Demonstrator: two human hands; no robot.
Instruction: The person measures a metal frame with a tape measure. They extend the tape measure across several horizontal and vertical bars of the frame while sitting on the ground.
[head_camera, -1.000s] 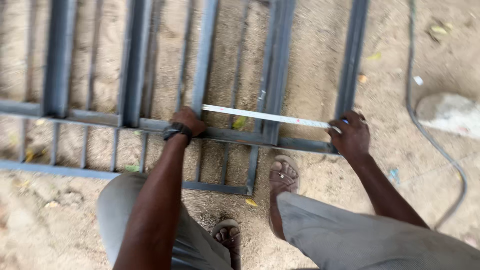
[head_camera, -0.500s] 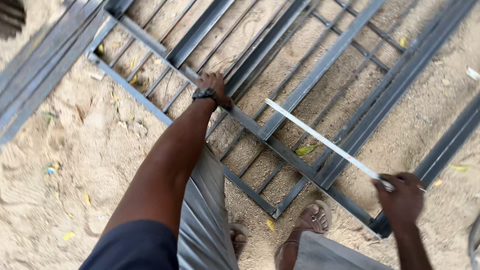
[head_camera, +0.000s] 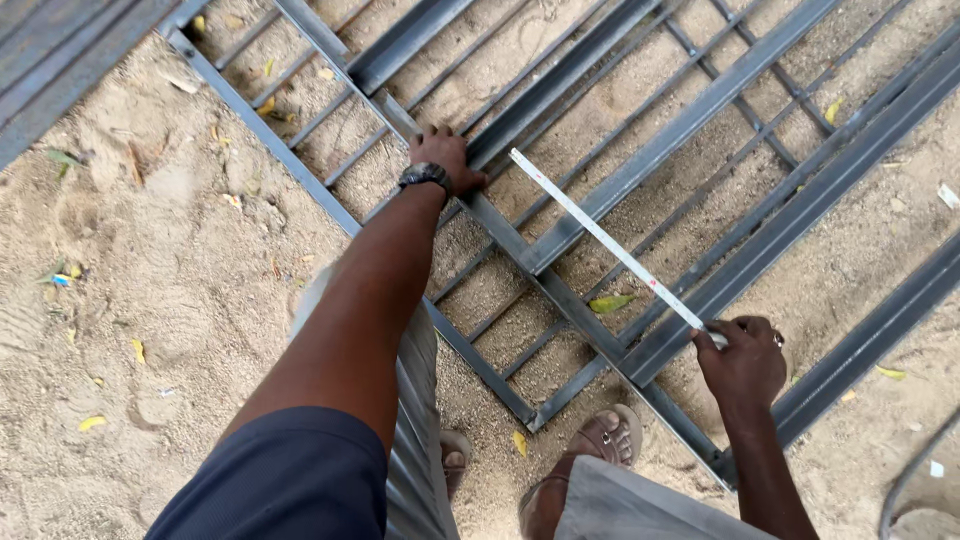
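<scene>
Nearest the camera, two sandalled feet (head_camera: 600, 440) stand on the sandy ground (head_camera: 150, 280), partly covered by grey trouser legs and a dark blue sleeve (head_camera: 290, 480). Just beyond the feet lies the near corner of a grey metal grille frame (head_camera: 640, 150), flat on the sand, its bars running diagonally away toward the far edge of the ground in view. The right hand (head_camera: 745, 360) rests at the near side of the frame, fingers clamped on the near end of a white measuring tape (head_camera: 610, 240). The tape runs straight and taut across the bars, from this hand toward the far left, ending free just beside the left hand. The left hand (head_camera: 445, 158), with a dark wristwatch (head_camera: 425, 175) on the wrist, presses down on a cross bar of the frame; its fingers are together and curled over the bar, touching the metal, not the tape. Yellow leaves (head_camera: 612, 302) lie scattered on the sand between the bars. A dark cable (head_camera: 905, 480) curves at the near right corner.
</scene>
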